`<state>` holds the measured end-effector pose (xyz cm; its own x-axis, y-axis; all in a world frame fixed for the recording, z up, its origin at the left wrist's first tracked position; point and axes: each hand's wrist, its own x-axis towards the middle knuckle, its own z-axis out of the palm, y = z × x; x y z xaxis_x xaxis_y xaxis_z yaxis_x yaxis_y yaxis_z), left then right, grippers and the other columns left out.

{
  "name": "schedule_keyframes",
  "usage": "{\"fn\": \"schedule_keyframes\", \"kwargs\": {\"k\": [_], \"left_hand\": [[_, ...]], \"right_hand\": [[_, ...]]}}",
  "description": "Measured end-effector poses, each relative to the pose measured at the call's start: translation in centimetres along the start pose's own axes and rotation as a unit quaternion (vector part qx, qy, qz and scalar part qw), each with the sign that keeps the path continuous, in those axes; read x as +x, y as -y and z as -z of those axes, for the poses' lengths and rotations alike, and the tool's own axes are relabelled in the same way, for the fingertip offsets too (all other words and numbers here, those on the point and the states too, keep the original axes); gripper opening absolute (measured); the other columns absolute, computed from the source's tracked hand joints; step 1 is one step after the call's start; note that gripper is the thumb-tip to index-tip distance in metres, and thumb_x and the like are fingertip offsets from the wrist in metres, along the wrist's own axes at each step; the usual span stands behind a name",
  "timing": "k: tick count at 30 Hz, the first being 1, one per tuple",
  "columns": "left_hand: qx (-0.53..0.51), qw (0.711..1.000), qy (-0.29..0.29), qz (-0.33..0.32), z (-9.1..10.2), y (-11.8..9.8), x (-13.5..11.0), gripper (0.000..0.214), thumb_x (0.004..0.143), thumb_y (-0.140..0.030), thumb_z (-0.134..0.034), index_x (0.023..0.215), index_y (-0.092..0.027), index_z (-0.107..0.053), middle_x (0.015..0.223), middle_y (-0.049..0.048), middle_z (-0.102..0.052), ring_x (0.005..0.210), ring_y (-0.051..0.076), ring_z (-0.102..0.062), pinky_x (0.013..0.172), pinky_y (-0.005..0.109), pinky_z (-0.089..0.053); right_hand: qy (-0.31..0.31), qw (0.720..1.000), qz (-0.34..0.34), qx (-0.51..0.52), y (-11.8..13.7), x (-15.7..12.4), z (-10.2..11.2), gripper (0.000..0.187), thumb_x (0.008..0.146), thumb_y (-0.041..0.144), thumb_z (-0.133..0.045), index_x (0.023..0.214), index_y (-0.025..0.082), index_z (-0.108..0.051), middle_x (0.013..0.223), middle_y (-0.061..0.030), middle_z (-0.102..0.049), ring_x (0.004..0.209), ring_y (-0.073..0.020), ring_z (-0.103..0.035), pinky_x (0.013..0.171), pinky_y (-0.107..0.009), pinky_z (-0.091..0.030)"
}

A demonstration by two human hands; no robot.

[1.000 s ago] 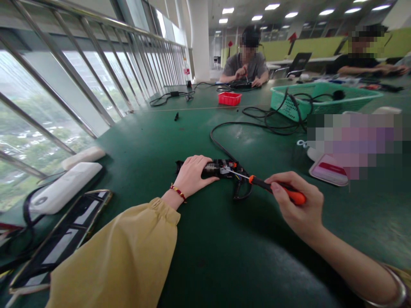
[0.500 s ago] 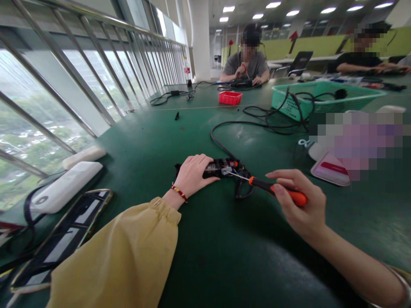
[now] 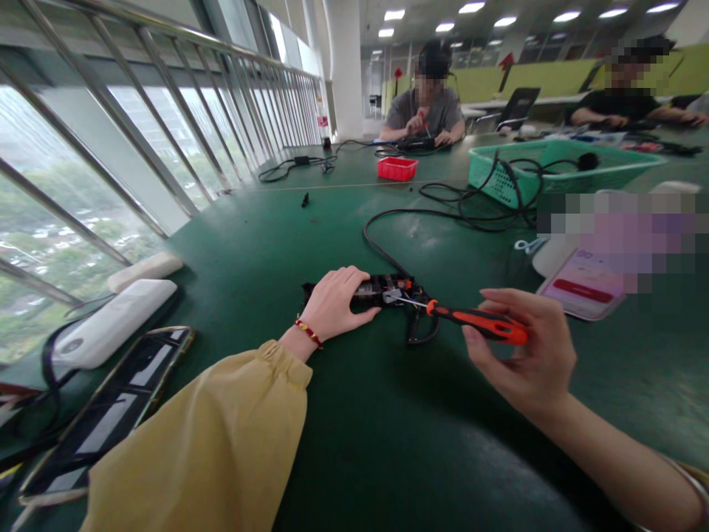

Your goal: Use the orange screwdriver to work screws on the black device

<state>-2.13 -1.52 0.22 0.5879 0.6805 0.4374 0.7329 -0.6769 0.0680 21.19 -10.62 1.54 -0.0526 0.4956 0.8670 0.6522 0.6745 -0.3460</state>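
My left hand [image 3: 337, 301] lies curled over the left end of a small black opened device [image 3: 382, 290] on the green table [image 3: 354, 414], pressing it down. Coloured wires and a metal part show at the device's right end. My right hand [image 3: 526, 347] holds an orange-and-black screwdriver [image 3: 476, 321] by its handle between thumb and fingers. The screwdriver's thin shaft points left, with its tip at the device's exposed right end. A black cable [image 3: 382, 244] runs from the device away across the table.
A green mesh basket [image 3: 559, 171] with cables stands at the back right, with a small red tray [image 3: 396, 169] further back. White power banks [image 3: 111, 321] and a phone [image 3: 108, 414] lie at the left by the window railing. Two other people work at the far end of the table.
My right hand has turned the screwdriver handle in its fingers; the fingers have loosened and shifted. The left hand and the device stay put.
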Motion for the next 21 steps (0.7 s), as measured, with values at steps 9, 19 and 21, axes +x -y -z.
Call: {"fn": "schedule_keyframes", "kwargs": {"k": [9,19,21], "left_hand": [[-0.001,1.000,-0.003,-0.001,0.00,0.04,0.10,0.036,0.074,-0.044,-0.055,0.096,-0.017,-0.048,0.092,0.0054,-0.056,0.084,0.020,-0.052,0.074,0.033,-0.041],[-0.007,1.000,-0.004,0.001,0.05,0.03,0.11,0.035,0.074,-0.044,-0.056,0.095,-0.017,-0.048,0.092,0.0047,-0.056,0.084,0.020,-0.053,0.075,0.033,-0.041],[-0.006,1.000,-0.003,0.001,0.03,0.04,0.12,0.035,0.074,-0.044,-0.056,0.095,-0.017,-0.048,0.092,0.0047,-0.056,0.084,0.020,-0.053,0.075,0.033,-0.041]], "right_hand": [[0.037,0.999,0.004,0.017,-0.08,0.02,0.13,0.033,0.069,0.013,-0.063,0.099,0.021,-0.053,0.080,-0.0018,-0.057,0.062,-0.0138,-0.057,0.057,-0.030,-0.051],[0.047,0.999,0.003,0.025,-0.11,-0.08,0.18,0.031,0.070,0.013,-0.062,0.099,0.022,-0.053,0.078,-0.0013,-0.058,0.062,-0.0138,-0.056,0.060,-0.033,-0.051],[0.013,1.000,0.011,0.021,-0.14,-0.05,0.10,0.040,0.067,0.012,-0.064,0.104,0.021,-0.052,0.081,-0.0026,-0.057,0.067,-0.0157,-0.057,0.058,-0.032,-0.051]]}}
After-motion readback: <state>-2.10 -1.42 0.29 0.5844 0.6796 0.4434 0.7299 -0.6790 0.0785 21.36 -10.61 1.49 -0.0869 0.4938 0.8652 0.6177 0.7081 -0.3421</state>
